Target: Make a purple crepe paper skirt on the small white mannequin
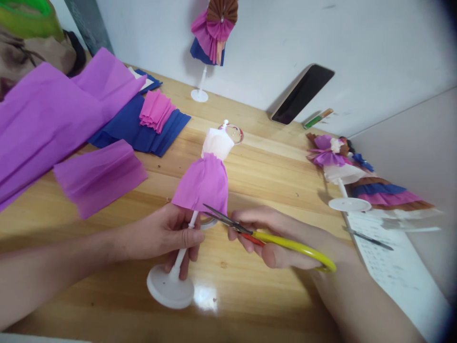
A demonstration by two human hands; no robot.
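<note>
A small white mannequin stand (217,144) wears a gathered purple crepe paper skirt (202,185) and leans over the table, its round base tilted toward me. My left hand (178,233) is closed around the white pole just below the skirt. In my right hand (260,228) is a pair of scissors (289,244) with yellow and red handles. Their blades are parted and lie at the skirt's lower right hem. Whether paper sits between both blades I cannot tell.
Purple paper (57,109), folded blue paper (132,128) and a pink pleated piece (157,110) lie left. Behind stands a dressed mannequin (214,33); a phone (303,93) leans on the wall. Right are more paper dresses (385,193) and a notebook (389,267) with a pen (371,239).
</note>
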